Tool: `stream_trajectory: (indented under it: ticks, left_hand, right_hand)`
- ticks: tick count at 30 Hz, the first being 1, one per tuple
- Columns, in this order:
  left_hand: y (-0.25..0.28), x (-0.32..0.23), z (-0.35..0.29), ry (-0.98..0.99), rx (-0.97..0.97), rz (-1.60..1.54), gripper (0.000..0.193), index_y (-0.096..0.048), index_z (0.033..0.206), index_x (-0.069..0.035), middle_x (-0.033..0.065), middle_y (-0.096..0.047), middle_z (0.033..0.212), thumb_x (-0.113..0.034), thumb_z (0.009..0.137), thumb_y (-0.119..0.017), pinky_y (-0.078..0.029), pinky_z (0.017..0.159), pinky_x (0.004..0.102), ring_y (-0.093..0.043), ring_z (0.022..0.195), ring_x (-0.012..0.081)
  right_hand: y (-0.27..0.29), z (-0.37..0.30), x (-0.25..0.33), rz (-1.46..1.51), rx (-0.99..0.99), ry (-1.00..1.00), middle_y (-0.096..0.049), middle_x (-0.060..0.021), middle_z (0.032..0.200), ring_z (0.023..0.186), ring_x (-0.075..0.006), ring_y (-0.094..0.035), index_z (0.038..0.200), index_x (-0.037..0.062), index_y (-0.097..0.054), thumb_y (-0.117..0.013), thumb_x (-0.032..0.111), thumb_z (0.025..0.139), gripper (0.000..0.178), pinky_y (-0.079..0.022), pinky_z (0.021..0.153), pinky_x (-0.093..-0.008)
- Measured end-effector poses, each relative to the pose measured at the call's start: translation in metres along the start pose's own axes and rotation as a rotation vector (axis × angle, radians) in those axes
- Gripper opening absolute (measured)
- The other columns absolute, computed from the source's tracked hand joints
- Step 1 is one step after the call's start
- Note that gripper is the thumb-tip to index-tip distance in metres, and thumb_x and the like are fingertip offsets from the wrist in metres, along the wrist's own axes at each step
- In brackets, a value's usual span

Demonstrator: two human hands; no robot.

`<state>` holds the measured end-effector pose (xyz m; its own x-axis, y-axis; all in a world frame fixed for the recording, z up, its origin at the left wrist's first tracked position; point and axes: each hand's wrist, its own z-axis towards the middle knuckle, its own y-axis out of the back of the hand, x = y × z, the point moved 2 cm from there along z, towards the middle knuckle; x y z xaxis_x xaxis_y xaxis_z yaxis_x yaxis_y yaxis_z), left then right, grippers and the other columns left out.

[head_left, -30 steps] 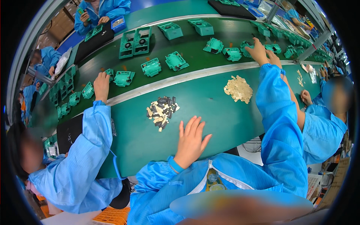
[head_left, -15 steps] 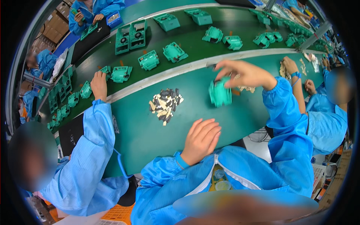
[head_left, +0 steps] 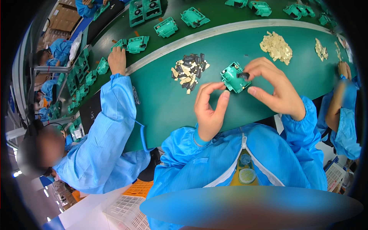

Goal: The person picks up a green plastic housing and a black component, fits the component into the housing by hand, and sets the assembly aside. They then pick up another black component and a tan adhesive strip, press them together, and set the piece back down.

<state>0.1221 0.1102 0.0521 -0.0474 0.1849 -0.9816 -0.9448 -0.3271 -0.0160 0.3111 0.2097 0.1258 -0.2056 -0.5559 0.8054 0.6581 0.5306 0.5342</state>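
Note:
A green plastic housing [head_left: 232, 79] with a black piece [head_left: 243, 76] at its right side is in front of me, over the green worktable. My left hand [head_left: 211, 109] pinches its lower left edge between thumb and fingers. On the other side, my right hand [head_left: 276, 87] curls around the housing's right edge, its fingertips at the black piece and its thumb lower down. How the black piece is joined to the housing is unclear. Left of the housing lies a pile of small black and cream pieces [head_left: 189, 71].
A heap of cream-coloured pieces [head_left: 276, 46] lies beyond my right hand. Behind a pale rail [head_left: 214, 33], several green housings [head_left: 166, 27] stand on a dark green belt. At left, a co-worker's hand [head_left: 117, 60] touches a housing. Another co-worker's arm [head_left: 335, 99] is at right.
The view has shifted. My right hand has brought the housing down from farther out, turning it. My left hand has risen from the table's near edge and now grips the housing.

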Motion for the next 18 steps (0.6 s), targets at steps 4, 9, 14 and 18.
stream_trajectory:
  ticks: [4, 9, 14, 18]
  left_hand:
    - [-0.005, -0.013, 0.014, -0.145, 0.163, 0.177, 0.023, -0.069, 0.112, -0.001, 0.0127, -0.061, 0.122, -0.007, 0.090, -0.073, -0.047, 0.098, 0.0354, -0.059, 0.113, 0.0241]
    - [-0.016, -0.005, 0.007, -0.059, 0.066, 0.151, 0.011, -0.072, 0.101, -0.001, 0.0122, -0.061, 0.120, -0.005, 0.091, -0.072, -0.046, 0.095, 0.0341, -0.058, 0.111, 0.0226]
    - [-0.020, -0.014, -0.001, -0.239, 0.021, 0.416, 0.007, -0.072, 0.097, -0.001, 0.0110, -0.063, 0.115, -0.004, 0.091, -0.073, -0.046, 0.095, 0.0350, -0.059, 0.108, 0.0226]
    - [-0.021, -0.016, -0.002, -0.182, 0.099, 0.315, 0.009, -0.074, 0.097, 0.000, 0.0114, -0.063, 0.119, -0.004, 0.090, -0.073, -0.045, 0.098, 0.0367, -0.058, 0.112, 0.0225]
  right_hand:
    - [-0.018, -0.022, -0.001, 0.021, -0.070, -0.072, -0.063, -0.0135, 0.108, 0.108, -0.0335, -0.057, 0.102, 0.0023, -0.061, -0.074, 0.009, 0.084, 0.023, -0.046, 0.095, -0.0421]
    - [-0.029, -0.031, -0.005, -0.127, -0.086, -0.027, -0.064, -0.0125, 0.104, 0.104, -0.0330, -0.058, 0.102, 0.0036, -0.062, -0.077, 0.016, 0.085, 0.025, -0.044, 0.094, -0.0425]
    - [-0.032, -0.037, -0.007, -0.368, -0.275, -0.117, -0.065, -0.0122, 0.100, 0.098, -0.0330, -0.060, 0.101, 0.0036, -0.064, -0.078, 0.021, 0.085, 0.027, -0.044, 0.093, -0.0426]
    - [-0.041, -0.036, -0.008, 0.006, -0.396, -0.133, -0.065, -0.0117, 0.094, 0.094, -0.0313, -0.061, 0.094, 0.0022, -0.065, -0.077, 0.014, 0.086, 0.019, -0.047, 0.087, -0.0401]
